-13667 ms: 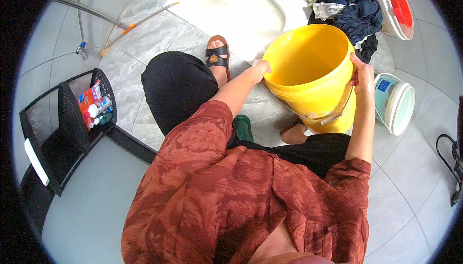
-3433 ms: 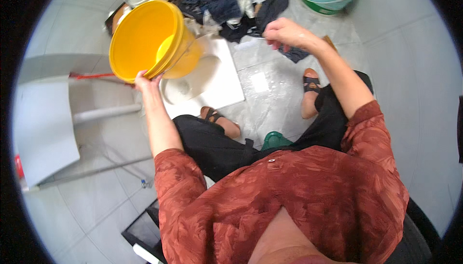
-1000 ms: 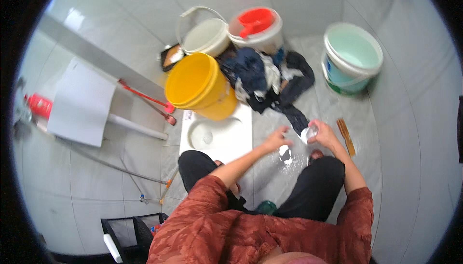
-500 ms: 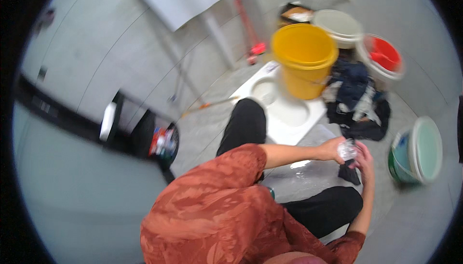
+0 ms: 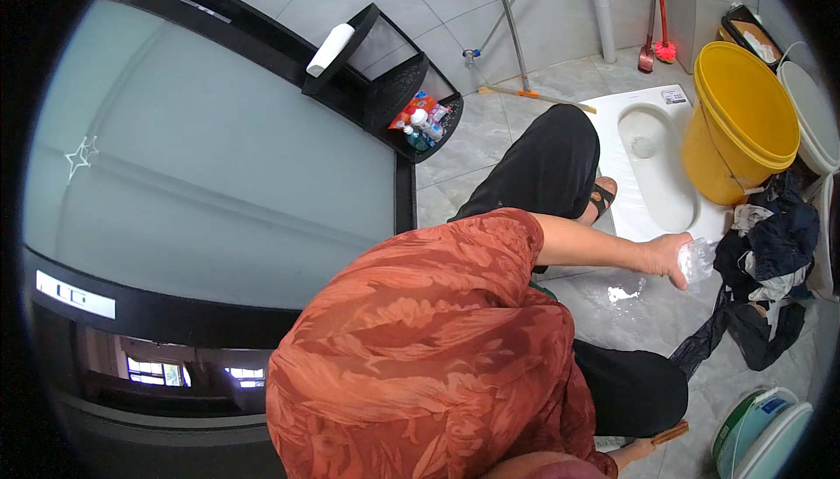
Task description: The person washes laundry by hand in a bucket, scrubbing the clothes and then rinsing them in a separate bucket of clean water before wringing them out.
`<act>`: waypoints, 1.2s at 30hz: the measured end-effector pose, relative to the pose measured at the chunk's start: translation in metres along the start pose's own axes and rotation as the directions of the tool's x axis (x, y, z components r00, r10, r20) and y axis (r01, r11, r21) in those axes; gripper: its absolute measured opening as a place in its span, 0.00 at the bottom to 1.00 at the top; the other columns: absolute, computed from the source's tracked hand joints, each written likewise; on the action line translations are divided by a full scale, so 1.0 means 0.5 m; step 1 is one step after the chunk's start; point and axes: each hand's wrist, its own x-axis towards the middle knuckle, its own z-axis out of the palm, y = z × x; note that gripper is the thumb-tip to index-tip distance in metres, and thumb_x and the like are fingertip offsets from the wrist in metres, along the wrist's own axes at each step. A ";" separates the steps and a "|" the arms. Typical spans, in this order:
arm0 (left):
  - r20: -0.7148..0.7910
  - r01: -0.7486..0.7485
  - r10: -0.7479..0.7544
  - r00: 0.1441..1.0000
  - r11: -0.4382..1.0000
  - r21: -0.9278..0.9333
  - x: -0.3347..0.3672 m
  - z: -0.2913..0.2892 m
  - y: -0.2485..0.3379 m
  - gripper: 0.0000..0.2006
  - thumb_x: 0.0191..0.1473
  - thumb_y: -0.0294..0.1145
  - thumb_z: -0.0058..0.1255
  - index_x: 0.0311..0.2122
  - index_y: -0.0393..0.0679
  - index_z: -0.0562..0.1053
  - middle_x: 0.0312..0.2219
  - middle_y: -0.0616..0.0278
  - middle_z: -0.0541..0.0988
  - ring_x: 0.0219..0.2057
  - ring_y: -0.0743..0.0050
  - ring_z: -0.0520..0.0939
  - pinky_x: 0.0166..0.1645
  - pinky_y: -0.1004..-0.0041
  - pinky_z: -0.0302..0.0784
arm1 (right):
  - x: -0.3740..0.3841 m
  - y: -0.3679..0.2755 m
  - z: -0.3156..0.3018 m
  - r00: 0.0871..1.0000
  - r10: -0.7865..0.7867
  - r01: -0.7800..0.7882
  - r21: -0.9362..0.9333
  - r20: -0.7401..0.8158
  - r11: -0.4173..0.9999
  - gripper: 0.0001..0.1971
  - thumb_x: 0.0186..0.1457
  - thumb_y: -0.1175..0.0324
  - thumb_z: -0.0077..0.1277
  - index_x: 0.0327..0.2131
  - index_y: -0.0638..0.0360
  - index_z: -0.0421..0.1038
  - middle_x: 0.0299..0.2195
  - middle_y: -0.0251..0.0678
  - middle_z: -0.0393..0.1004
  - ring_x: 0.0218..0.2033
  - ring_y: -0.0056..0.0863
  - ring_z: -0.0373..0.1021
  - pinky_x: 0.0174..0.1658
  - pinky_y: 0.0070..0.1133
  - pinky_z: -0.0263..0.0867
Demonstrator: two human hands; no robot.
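Observation:
My left hand [image 5: 668, 258] is stretched out over the wet floor, closed around a clear plastic container [image 5: 696, 260] with something whitish in it. A heap of dark and pale cloths [image 5: 774, 238] lies just beyond it, and a strip of thin black material [image 5: 703, 339] trails from the heap toward my knee. Low in the view, past my right knee, my right hand [image 5: 635, 454] shows only in part. It is closed on a brown, wooden-looking piece [image 5: 671, 433], whose kind I cannot make out.
A white squat toilet [image 5: 626, 142] lies ahead, with a yellow bucket [image 5: 739, 125] standing on its edge. Lidded buckets [image 5: 809, 116] line the right wall; a green-and-white one [image 5: 757, 435] is lower right. A corner shelf [image 5: 402, 98] holds bottles. A stick [image 5: 542, 97] lies behind the toilet.
My hands were together at the clear container. My right hand has since drawn back toward my body and is on the brown piece; my left keeps the container. The view has swung left.

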 end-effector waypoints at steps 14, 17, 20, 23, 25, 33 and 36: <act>0.005 0.035 -0.035 0.999 0.998 0.052 -0.003 0.021 0.004 0.35 0.23 0.29 0.65 0.42 0.36 0.62 0.34 0.55 0.72 0.39 0.70 0.72 0.44 0.74 0.67 | -0.066 0.021 -0.020 0.998 -0.067 0.066 -0.125 -0.004 0.990 0.17 0.49 0.61 0.43 0.36 0.67 0.64 0.32 0.44 0.68 0.33 0.35 0.66 0.35 0.29 0.62; 0.004 -0.023 0.022 1.000 0.988 0.154 -0.004 0.011 0.008 0.34 0.24 0.29 0.65 0.42 0.36 0.63 0.34 0.55 0.72 0.38 0.70 0.72 0.43 0.74 0.68 | -0.094 0.019 -0.043 0.990 -0.138 0.136 -0.141 -0.006 0.981 0.17 0.49 0.61 0.43 0.34 0.68 0.65 0.30 0.44 0.69 0.31 0.34 0.66 0.34 0.29 0.62; 0.038 -0.040 0.036 0.999 0.992 0.116 0.021 -0.008 -0.025 0.31 0.27 0.31 0.66 0.40 0.38 0.64 0.30 0.60 0.74 0.32 0.73 0.74 0.37 0.74 0.72 | -0.138 -0.034 -0.079 0.962 -0.272 0.267 -0.153 -0.009 0.951 0.17 0.49 0.61 0.42 0.32 0.70 0.65 0.28 0.45 0.70 0.30 0.34 0.67 0.33 0.29 0.61; 0.048 -0.085 0.084 0.995 0.996 0.018 0.024 -0.054 0.008 0.31 0.27 0.31 0.65 0.41 0.40 0.63 0.29 0.59 0.73 0.27 0.73 0.76 0.26 0.76 0.74 | -0.177 -0.150 -0.111 0.926 -0.376 0.368 -0.170 -0.017 0.914 0.18 0.49 0.61 0.42 0.30 0.72 0.66 0.25 0.45 0.71 0.28 0.34 0.67 0.33 0.29 0.61; 0.015 -0.205 0.205 0.979 0.966 0.155 0.049 -0.069 0.071 0.31 0.30 0.30 0.64 0.43 0.39 0.62 0.29 0.59 0.73 0.28 0.74 0.75 0.26 0.78 0.73 | -0.159 -0.231 -0.157 0.968 -0.239 0.214 -0.239 -0.078 0.947 0.18 0.45 0.61 0.43 0.33 0.69 0.68 0.27 0.57 0.69 0.34 0.50 0.68 0.35 0.34 0.62; -0.005 -0.438 0.440 0.898 0.895 0.079 0.120 -0.195 0.220 0.25 0.32 0.32 0.64 0.38 0.39 0.67 0.31 0.62 0.74 0.32 0.77 0.75 0.38 0.79 0.71 | -0.438 -0.703 -0.402 0.790 -0.599 0.533 0.332 0.134 0.778 0.09 0.50 0.63 0.44 0.26 0.59 0.65 0.16 0.25 0.61 0.15 0.13 0.57 0.18 0.13 0.55; -0.036 -0.497 0.496 0.867 0.861 -0.108 0.148 -0.234 0.247 0.22 0.32 0.33 0.64 0.35 0.39 0.68 0.29 0.64 0.75 0.27 0.79 0.75 0.31 0.81 0.71 | -0.541 -0.844 -0.444 0.681 -0.723 0.576 0.523 0.119 0.628 0.10 0.50 0.62 0.45 0.28 0.59 0.65 0.17 0.25 0.61 0.16 0.13 0.57 0.18 0.13 0.54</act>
